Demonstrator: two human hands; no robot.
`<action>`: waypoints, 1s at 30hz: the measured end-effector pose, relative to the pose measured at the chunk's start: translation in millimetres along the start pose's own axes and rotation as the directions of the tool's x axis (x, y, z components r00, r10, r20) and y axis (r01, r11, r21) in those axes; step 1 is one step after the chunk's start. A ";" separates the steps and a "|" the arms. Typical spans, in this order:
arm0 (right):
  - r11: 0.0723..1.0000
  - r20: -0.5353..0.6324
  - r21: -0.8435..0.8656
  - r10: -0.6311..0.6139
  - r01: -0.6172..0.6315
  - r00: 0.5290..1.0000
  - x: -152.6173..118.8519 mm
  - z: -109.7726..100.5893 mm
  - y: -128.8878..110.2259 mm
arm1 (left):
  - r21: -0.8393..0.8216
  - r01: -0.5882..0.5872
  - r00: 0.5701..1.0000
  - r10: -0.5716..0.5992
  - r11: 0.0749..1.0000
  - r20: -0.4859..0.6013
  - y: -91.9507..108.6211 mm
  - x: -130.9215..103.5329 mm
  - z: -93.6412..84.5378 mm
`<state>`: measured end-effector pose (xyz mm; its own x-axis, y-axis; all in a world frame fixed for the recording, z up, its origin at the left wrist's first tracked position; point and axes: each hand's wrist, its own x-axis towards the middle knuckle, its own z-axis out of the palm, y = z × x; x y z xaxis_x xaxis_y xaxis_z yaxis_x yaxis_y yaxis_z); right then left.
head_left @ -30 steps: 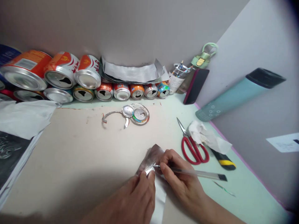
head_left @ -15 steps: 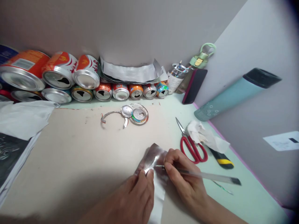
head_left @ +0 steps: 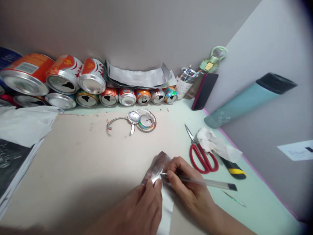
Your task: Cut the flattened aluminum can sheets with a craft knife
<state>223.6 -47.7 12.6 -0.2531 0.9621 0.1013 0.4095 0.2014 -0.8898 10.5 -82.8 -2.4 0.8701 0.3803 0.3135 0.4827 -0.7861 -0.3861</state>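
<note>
A strip of thin silvery metal sheet (head_left: 156, 164) lies at an angle on the beige work surface, its lower end running down under my hands. My left hand (head_left: 144, 205) presses on it, thumb and fingertips bunched at its middle. In my right hand (head_left: 187, 182) is a pen (head_left: 207, 183) with a clear barrel and a dark end cap, pinched between thumb and fingers. The pen's tip meets the sheet just beside my left fingertips. Part of the sheet is hidden beneath both hands.
Red-handled scissors (head_left: 204, 158), crumpled tissue (head_left: 207, 140) and a black-yellow handle (head_left: 236, 169) lie at right. Behind are cut can lids (head_left: 146, 120), stacked drink cans (head_left: 91, 78), metal sheets (head_left: 137, 76), a phone (head_left: 205, 91) and a teal bottle (head_left: 244, 102). Papers (head_left: 24, 124) lie at left.
My right hand has shifted slightly left with the pen, whose cap end has swung left and up a little. My left hand stays pressed on the sheet.
</note>
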 end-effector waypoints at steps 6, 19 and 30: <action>0.999 0.032 -0.027 -0.039 0.040 0.999 0.4 -1.5 -3.5 | -0.043 0.036 0.999 -0.036 0.998 0.001 -0.8 3.9 -1.6; 0.999 -0.013 0.040 0.024 -0.023 1.000 -1.5 -3.3 3.3 | 0.011 -0.017 1.000 0.017 1.000 0.012 -3.3 2.1 -2.5; 1.000 0.019 -0.020 -0.011 0.012 1.000 0.4 -1.1 -1.3 | -0.050 0.055 0.998 -0.057 0.997 -0.030 0.2 3.2 0.9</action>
<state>224.0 -47.4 14.2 -0.2745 0.9561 0.1030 0.4243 0.2165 -0.8793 13.5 -81.3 -2.2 0.8379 0.4097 0.3608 0.5245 -0.7874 -0.3239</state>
